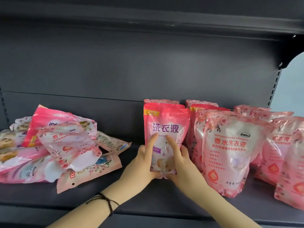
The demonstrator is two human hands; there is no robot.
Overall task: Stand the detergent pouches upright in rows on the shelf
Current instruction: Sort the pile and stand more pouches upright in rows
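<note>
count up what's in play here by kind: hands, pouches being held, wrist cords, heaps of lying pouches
bare hands: 2, left hand and right hand
pink plastic detergent pouch with purple lettering, upright, gripped by both hands: 1
black cord wristband on the left wrist: 1
heap of lying pink plastic pouches: 1
total: 5

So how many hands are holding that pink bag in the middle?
2. The left hand holds the pouch at its lower left, the right hand at its lower right. No other hands are in view.
</note>
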